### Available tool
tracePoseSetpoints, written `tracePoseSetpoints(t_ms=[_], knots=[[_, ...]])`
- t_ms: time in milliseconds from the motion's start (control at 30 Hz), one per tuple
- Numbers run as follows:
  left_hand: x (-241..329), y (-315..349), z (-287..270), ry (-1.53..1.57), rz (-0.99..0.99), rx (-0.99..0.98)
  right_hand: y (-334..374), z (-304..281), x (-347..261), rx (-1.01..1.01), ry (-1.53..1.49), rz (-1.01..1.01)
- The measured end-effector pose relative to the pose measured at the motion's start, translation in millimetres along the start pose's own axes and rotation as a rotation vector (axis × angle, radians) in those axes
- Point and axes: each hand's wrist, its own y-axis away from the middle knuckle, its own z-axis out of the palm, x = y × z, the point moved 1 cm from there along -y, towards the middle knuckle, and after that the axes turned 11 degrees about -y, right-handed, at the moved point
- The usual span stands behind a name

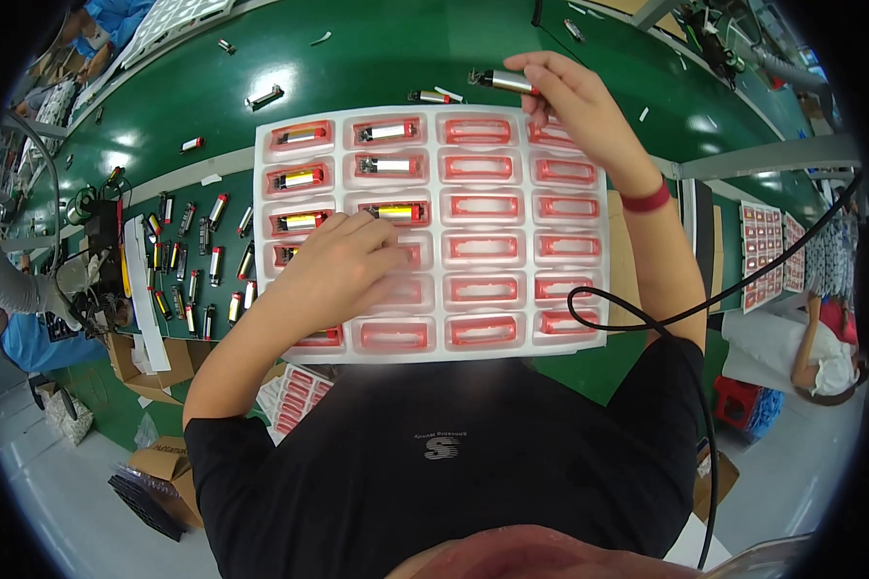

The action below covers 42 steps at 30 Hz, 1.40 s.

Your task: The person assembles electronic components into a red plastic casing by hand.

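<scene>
A white plastic tray [434, 232] with rows of red-lined pockets lies before me, tilted at the table's near edge. Between the thumb and fingers of my right hand [577, 104] is a silver cylindrical battery assembly [507, 81] with a dark wired end, held above the tray's far edge. My left hand [346, 265] bends over the tray's left half, its fingers curled down beside a yellow battery assembly [396, 212] in a pocket; whatever they grip is hidden. Silver and yellow assemblies fill several left pockets, while the pockets in the two right columns hold none.
Many loose battery assemblies [204, 236] lie on the green table to the left; a few more [265, 96] are beyond the tray. A black cable [734, 289] loops over the tray's right corner. Cardboard boxes [169, 463] stand at lower left. Other people work at both sides.
</scene>
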Motion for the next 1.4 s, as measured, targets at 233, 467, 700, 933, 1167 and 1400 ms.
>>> tracePoseSetpoints(t_ms=[233, 467, 700, 933, 1167, 1400], knots=[[-0.1, -3.0, 3.2, 0.027, -0.042, 0.02, 68.0, 43.8, -15.3, -0.039, -0.511, 0.027], [3.5, -36.8, -18.9, 0.691, -0.175, 0.43, 85.7, 77.3, -15.5, -0.088, -0.536, 0.133], [0.3, -30.4, -17.6, 0.521, -0.101, 0.332, 91.9, 86.0, -9.4, -0.088, -0.498, 0.22], [-3.4, -29.5, 9.1, 1.018, -0.216, 0.26, 100.7, 92.5, -4.3, -0.155, -0.348, 0.209], [-6.4, -10.3, -4.8, 0.355, -0.23, 0.237, 100.5, 70.8, -4.1, -0.186, -0.1, 0.084], [9.3, -5.6, 11.2, -0.083, -0.086, -0.04, 94.1, 67.9, 13.6, -0.22, -0.193, 0.111]])
